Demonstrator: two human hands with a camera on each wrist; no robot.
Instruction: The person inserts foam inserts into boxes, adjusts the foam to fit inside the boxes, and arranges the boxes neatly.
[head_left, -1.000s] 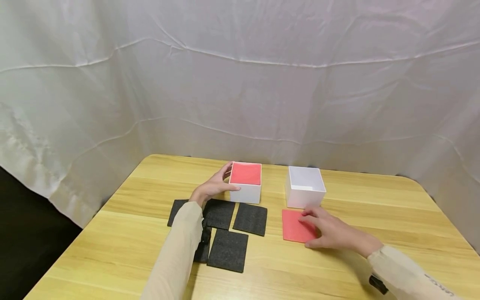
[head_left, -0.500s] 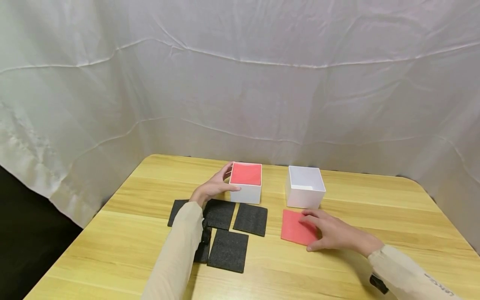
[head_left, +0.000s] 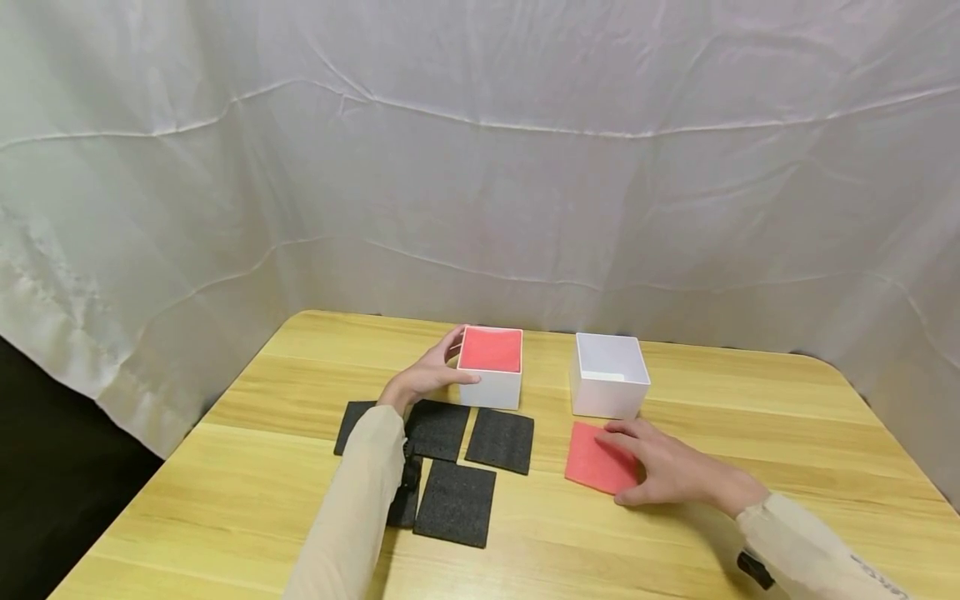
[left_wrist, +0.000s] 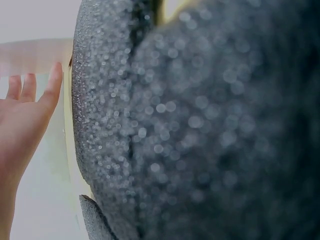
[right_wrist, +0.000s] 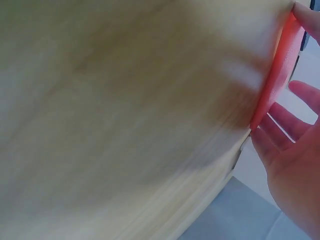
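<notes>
With our right hand [head_left: 667,471] lying open on the red pad [head_left: 596,467] and our left hand [head_left: 427,377] flat against the pad-filled box [head_left: 491,377], we could slide the thin pad instead of lifting it.

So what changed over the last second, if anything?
The right hand has turned the red foam square slightly on the table, its far corner now nearer the empty white box. The left hand stays on the red-filled white box; the black foam squares unmoved.
</notes>
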